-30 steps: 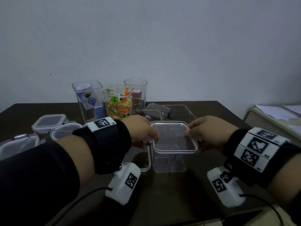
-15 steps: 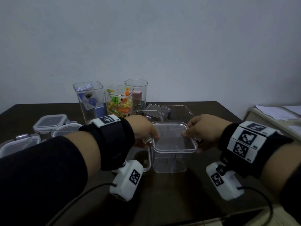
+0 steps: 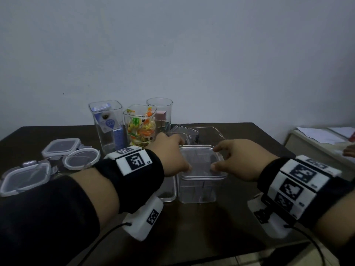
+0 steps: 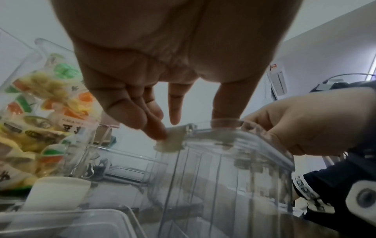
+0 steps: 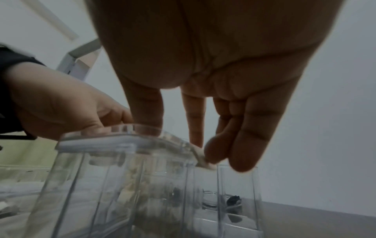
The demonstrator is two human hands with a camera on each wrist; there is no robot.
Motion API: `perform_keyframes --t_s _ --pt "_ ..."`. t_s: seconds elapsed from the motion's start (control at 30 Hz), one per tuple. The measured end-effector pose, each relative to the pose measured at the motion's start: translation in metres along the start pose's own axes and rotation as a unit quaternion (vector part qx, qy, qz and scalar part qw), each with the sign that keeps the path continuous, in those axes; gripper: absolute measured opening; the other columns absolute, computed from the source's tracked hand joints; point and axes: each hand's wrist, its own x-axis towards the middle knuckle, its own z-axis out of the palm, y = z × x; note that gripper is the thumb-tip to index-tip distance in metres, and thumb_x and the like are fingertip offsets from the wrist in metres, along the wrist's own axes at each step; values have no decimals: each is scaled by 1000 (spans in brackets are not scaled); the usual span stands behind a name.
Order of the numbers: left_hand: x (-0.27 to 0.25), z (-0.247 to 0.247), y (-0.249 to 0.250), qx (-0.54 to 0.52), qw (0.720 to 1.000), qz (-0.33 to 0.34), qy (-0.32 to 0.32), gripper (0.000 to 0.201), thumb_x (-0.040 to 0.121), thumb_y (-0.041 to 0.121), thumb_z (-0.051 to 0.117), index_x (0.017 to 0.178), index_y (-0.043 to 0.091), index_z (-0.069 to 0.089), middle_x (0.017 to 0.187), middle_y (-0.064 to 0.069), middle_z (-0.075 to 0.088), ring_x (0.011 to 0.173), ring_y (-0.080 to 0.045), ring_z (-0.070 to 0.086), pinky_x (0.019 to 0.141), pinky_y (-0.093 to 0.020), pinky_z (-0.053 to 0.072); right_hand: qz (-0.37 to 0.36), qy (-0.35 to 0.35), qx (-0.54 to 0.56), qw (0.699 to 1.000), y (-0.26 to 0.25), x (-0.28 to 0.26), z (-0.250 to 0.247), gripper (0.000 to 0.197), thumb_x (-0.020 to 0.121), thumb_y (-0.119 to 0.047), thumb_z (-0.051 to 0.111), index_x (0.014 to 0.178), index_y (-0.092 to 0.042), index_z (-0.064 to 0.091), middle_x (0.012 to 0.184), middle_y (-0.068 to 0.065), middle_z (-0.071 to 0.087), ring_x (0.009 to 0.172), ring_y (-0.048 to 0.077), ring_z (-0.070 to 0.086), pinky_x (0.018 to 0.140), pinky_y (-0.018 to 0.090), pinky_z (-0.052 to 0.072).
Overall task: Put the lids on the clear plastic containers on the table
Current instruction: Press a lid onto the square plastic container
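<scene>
— Which step am I on?

— Seating a lid on the box at table centre. My left hand presses its 9 o'clock edge, thumb on top, fingers on a side tab. My right hand does likewise at 3 o'clock. Both hands are narrow, fingers bent down onto the lid, pinching its edges.

— Next?

— I judge it needs even downward pressure, then both tabs folded down — I can't tell whether they have latched.

— Orientation?

— The box stands upright, mouth up; the lid lies flat, near square, no clear long axis. Spare lids wait at 9 o'clock; open jars at 11.
</scene>
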Motion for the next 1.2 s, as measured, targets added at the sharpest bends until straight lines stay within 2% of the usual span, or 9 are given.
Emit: perform_keyframes --t_s 0.1,0.23,0.4,0.53,0.77,0.97,1.03,1.13,1.2 --pt "1 1 -1 -13 1000 -9 -13 77 67 48 76 134 28 44 134 -6 47 113 -23 54 94 -36 50 -10 -10 -1 1000 -3 -1 1 52 83 -43 66 131 -30 53 131 1 58 119 17 53 93 25 39" --pt "0 2 -3 -37 999 -1 -16 71 72 43 75 136 30 44 138 -2 49 117 -20 54 97 -33 48 -13 -28 7 999 -5 -3 2 55 83 -46 63 134 -31 51 135 2 54 121 18 52 97 28 40" --pt "1 3 -4 -27 1000 12 -8 68 73 42 74 134 35 46 139 -3 49 118 -20 54 99 -35 47 -1 -21 49 999 -2 -1 5 57 77 -47 70 130 -30 56 130 1 59 116 17 56 90 25 39" --pt "1 3 -2 -12 1000 13 0 65 75 42 73 134 36 46 137 -2 50 115 -19 55 96 -34 48 12 -21 101 995 1 2 8 56 74 -41 76 126 -28 60 123 4 63 102 21 62 85 25 41" --pt "-1 -2 4 4 1000 9 -18 60 79 39 70 134 32 48 133 1 54 116 -17 54 96 -32 46 9 -23 105 994 1 5 8 55 74 -39 76 126 -28 60 119 4 63 85 12 52 83 24 41" --pt "-2 -2 9 -23 998 -2 -53 54 84 29 68 135 28 50 125 -3 59 109 -21 60 91 -31 48 8 -20 113 993 3 7 11 55 75 -37 76 126 -27 60 86 -9 50 79 10 50 82 25 41" --pt "-4 -2 9 -26 998 -4 -51 53 84 29 68 134 28 50 128 -2 58 109 -22 61 94 -33 50 6 -17 116 993 3 6 11 56 76 -37 76 127 -26 59 91 -9 50 80 10 51 85 27 43" --pt "-5 -1 7 -58 997 -12 -56 54 83 29 69 133 30 51 131 -2 55 105 -22 63 93 -34 52 -1 -18 98 995 2 5 9 56 76 -39 75 129 -26 58 86 -11 51 74 7 50 80 24 40" --pt "-7 -1 5 -84 995 -15 -59 56 83 28 69 135 31 49 130 -2 54 95 -22 66 86 -34 56 -4 -26 77 997 0 3 5 57 76 -41 74 129 -26 58 97 -5 58 87 12 56 82 23 38"
